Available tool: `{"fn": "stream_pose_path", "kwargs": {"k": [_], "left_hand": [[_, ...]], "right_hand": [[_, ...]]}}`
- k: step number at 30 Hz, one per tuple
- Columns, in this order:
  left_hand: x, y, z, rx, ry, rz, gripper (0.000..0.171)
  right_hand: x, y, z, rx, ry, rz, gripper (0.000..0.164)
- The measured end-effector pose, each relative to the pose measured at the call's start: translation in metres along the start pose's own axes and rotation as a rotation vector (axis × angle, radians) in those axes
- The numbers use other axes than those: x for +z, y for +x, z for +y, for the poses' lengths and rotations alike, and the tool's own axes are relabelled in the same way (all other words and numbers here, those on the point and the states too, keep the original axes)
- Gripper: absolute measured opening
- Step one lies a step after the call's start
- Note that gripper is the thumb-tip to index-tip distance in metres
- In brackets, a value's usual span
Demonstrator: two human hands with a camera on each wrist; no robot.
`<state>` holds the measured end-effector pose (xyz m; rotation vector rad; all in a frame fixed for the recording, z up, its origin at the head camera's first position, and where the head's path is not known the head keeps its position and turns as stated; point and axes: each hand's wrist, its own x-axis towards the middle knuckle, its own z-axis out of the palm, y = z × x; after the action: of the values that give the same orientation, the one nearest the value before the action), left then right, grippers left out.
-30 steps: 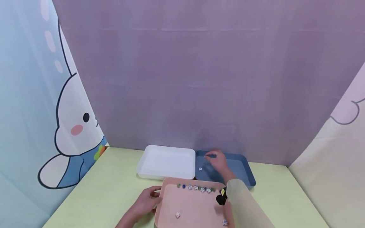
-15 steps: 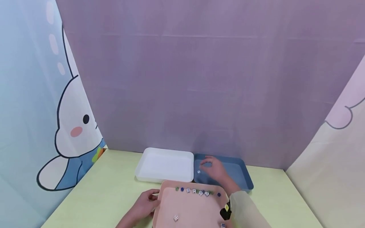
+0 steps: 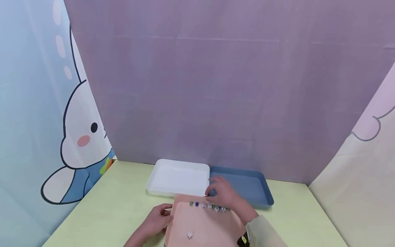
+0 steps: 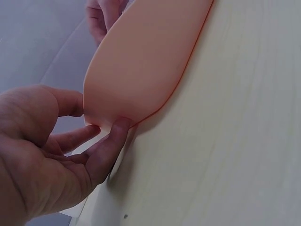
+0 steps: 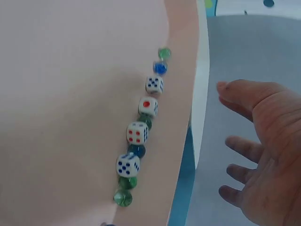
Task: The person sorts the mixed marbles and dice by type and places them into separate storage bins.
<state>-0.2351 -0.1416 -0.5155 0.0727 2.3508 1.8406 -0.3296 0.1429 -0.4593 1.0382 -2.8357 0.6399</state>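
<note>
The pink tray (image 3: pixel 206 221) lies at the front, and my left hand (image 3: pixel 155 221) holds its left side with thumb and fingertips at the wall. Along the tray's far edge runs a row of white dice (image 5: pixel 137 133) mixed with green marbles (image 5: pixel 123 197) and blue marbles (image 5: pixel 160 68). Another die (image 3: pixel 189 235) sits alone farther forward. My right hand (image 3: pixel 223 193) hovers over the near left part of the blue tray (image 3: pixel 247 185), beside the pink tray's far edge. Its fingers are loosely spread with nothing visible between them.
A white tray (image 3: pixel 180 176) stands behind the pink one, left of the blue tray and against it. The pale yellow table (image 3: pixel 105 202) ends at a purple cloth backdrop (image 3: pixel 191 103), with printed cloth on both sides.
My right hand has moved left and nearer, from over the blue tray towards the pink tray's far edge. It now covers where a die showed in the blue tray. The left hand stays put.
</note>
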Motion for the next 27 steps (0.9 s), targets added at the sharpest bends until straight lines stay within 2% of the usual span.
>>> {"fn": "stream_pose_path", "kwargs": {"k": [2,6,12,17,27], "left_hand": [[0.000,0.000,0.000,0.003,-0.001,0.005,0.048],[0.001,0.002,-0.002,-0.006,-0.007,0.011,0.049],[0.002,0.004,-0.006,-0.016,-0.002,0.022,0.050],[0.003,0.004,-0.008,-0.007,-0.001,0.022,0.050],[0.005,0.007,-0.010,0.002,-0.008,0.017,0.048]], "right_hand": [[0.001,0.000,-0.003,-0.028,-0.003,-0.019,0.003],[0.005,-0.001,-0.006,-0.024,-0.007,-0.064,0.007],[0.021,0.001,-0.004,-0.077,-0.148,-0.091,0.011],[0.030,0.000,-0.002,-0.073,-0.190,-0.128,0.019],[0.039,0.003,0.001,-0.095,-0.246,-0.114,0.017]]}}
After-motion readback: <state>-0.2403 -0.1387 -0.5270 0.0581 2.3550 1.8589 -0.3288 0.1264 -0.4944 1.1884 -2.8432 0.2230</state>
